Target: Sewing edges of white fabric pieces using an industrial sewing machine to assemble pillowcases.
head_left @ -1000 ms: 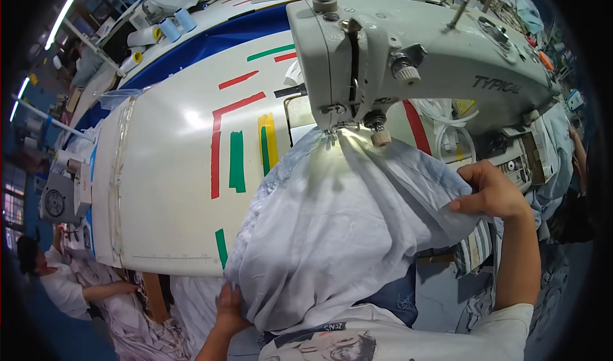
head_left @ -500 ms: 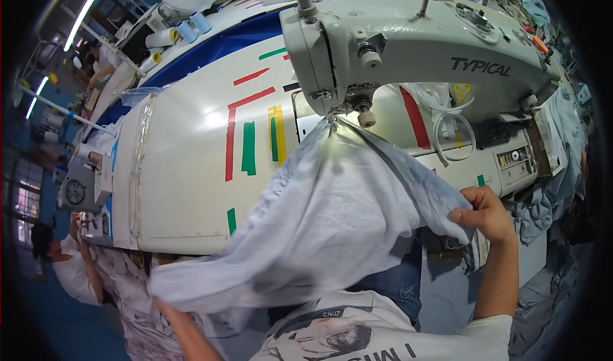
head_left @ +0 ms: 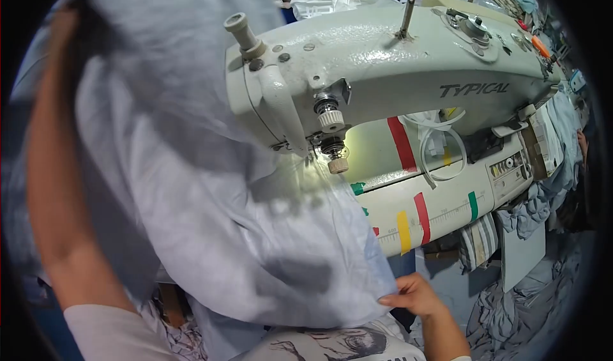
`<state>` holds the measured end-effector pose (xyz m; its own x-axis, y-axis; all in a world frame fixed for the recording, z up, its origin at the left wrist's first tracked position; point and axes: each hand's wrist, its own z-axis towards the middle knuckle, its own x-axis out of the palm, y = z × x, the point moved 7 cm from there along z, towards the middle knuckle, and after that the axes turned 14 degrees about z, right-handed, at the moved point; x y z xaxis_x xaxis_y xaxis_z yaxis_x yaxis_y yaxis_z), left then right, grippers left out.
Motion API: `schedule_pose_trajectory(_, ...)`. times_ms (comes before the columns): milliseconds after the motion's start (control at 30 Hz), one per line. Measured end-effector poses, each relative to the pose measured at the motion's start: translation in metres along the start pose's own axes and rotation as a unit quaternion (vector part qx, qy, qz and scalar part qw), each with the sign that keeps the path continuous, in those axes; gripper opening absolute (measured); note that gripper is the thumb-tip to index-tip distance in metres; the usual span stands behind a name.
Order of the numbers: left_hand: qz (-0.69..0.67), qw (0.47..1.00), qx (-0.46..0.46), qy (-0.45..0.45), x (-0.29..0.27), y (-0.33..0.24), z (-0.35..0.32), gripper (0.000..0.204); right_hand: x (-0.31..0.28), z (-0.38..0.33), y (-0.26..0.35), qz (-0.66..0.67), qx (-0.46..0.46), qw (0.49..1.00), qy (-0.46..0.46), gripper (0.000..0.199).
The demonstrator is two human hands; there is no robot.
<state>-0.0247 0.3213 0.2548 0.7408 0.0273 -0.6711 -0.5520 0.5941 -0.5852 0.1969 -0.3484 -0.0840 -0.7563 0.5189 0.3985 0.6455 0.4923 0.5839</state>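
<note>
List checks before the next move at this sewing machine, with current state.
1. Right hand has the pale blue cloth: ok, edge pinched between thumb and fingers.
2. Left hand has a firm grip: cannot tell, it is raised at upper left, dark and blurred.
3. Cloth lies flat: not ok, its left part stands up in loose folds.
4. Cloth clamped at the needle area: cannot tell, it reaches there but the detail is too small.
5. Right hand clear of the needle area: ok, well apart, toward the person.
6. Yellow tape mark at the table's front edge uncovered: ok.
</note>
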Motion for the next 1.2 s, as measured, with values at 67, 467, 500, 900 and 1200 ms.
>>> schedule_pose_trajectory(67, 0.344, 0.933, 0.071, -0.073, -0.008, -0.027, -0.093, 0.064, 0.035, 0.011, -0.017, -0.040, 0.011, 0.994, 0.097, 0.015)
schedule_pose_trajectory(467, 0.490, 0.851, -0.183, 0.052, 0.024, 0.124, -0.399, 0.027, 0.073, 0.019, -0.074, -0.030, 0.051, 0.969, 0.239, 0.020)
schedule_pose_trajectory(500, 0.567, 0.805, -0.169, 0.035, -0.019, 0.156, -0.404, 0.032, 0.082, 0.017, -0.071, -0.019, 0.041, 0.963, 0.267, 0.020)
schedule_pose_trajectory(900, 0.184, 0.928, 0.235, 0.223, 0.207, -0.165, -0.434, 0.044, 0.068, 0.002, -0.071, -0.049, 0.002, 0.972, 0.228, 0.014)
schedule_pose_trajectory(1200, 0.149, 0.919, 0.257, 0.261, 0.207, -0.166, -0.442, 0.068, 0.047, 0.001, -0.055, -0.116, -0.050, 0.971, 0.202, 0.015)
